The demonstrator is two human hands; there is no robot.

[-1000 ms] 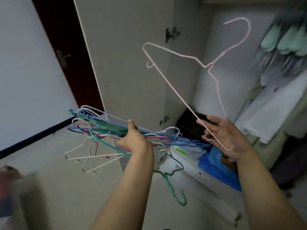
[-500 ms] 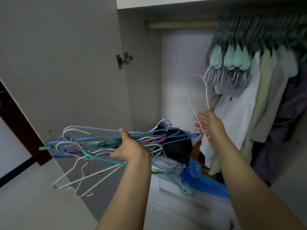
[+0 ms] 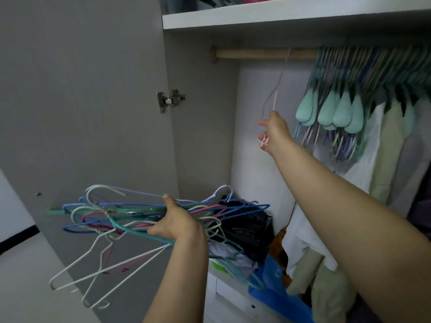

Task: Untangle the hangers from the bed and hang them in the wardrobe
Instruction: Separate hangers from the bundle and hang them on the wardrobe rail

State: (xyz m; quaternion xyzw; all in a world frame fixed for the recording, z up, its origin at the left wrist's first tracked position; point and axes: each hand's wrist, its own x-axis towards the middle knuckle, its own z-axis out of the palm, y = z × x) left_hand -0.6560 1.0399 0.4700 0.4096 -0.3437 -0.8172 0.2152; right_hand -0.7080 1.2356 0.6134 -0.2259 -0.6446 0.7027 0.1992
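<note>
1. Raised since half a second ago, the right hand [image 3: 275, 131] now reaches toward the wooden rail [image 3: 263, 53]; it pinches the pink wire hanger [image 3: 275, 101], whose hook sits blurred at the rail.
2. Left hand [image 3: 177, 223] grips the tangled hanger bundle [image 3: 112, 217] before the open wardrobe door [image 3: 93, 101]; clothes [image 3: 363, 159] hang rightward.
</note>
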